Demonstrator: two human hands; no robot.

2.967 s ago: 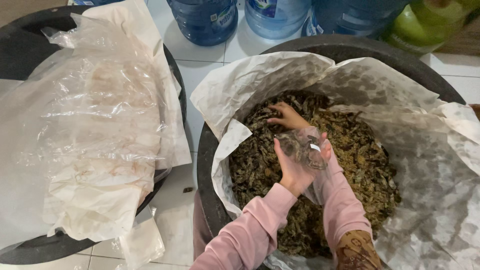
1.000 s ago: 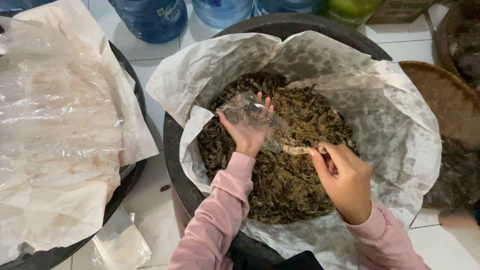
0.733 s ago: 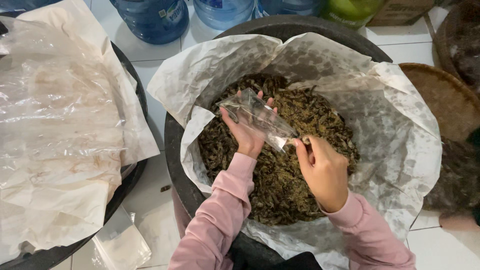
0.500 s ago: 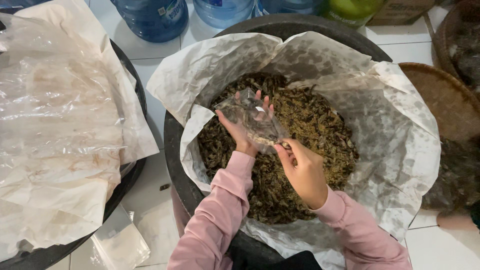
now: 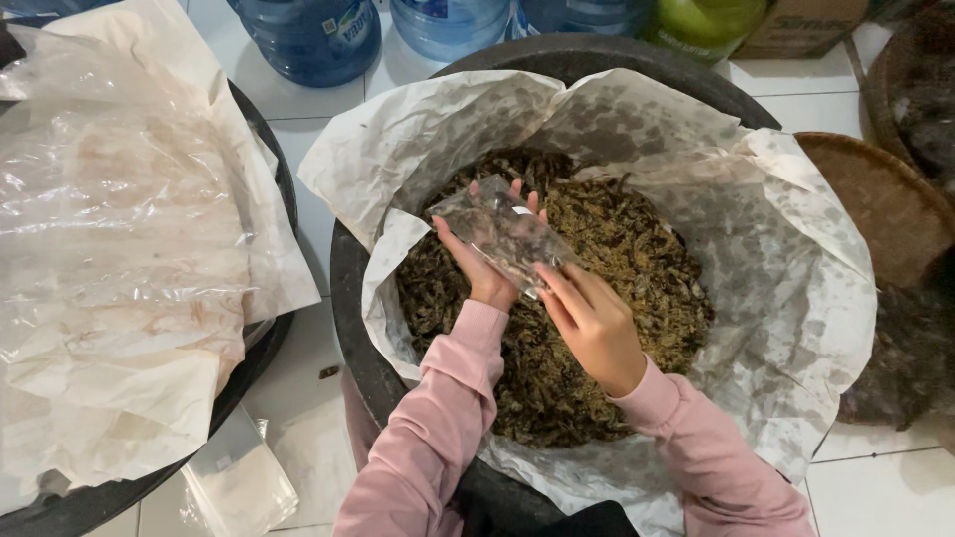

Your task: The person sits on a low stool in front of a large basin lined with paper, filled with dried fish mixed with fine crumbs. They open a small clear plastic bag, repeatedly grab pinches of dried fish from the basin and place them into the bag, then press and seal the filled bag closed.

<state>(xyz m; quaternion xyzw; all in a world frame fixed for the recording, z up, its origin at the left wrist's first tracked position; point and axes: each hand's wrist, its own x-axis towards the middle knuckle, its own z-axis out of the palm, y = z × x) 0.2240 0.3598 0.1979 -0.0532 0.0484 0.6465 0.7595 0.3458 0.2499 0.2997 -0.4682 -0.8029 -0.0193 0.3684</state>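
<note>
Left hand (image 5: 484, 267) cupped under a small clear plastic bag (image 5: 505, 234), right hand (image 5: 590, 320) pinching its near edge; held over dark dried leaves (image 5: 597, 298) in a paper-lined black tub (image 5: 350, 318), blue water jugs (image 5: 316, 35) far left

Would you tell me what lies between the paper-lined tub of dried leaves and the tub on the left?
In the head view, bare white tiled floor separates the tub of dried leaves from the left tub; one small dark scrap lies there.
</note>
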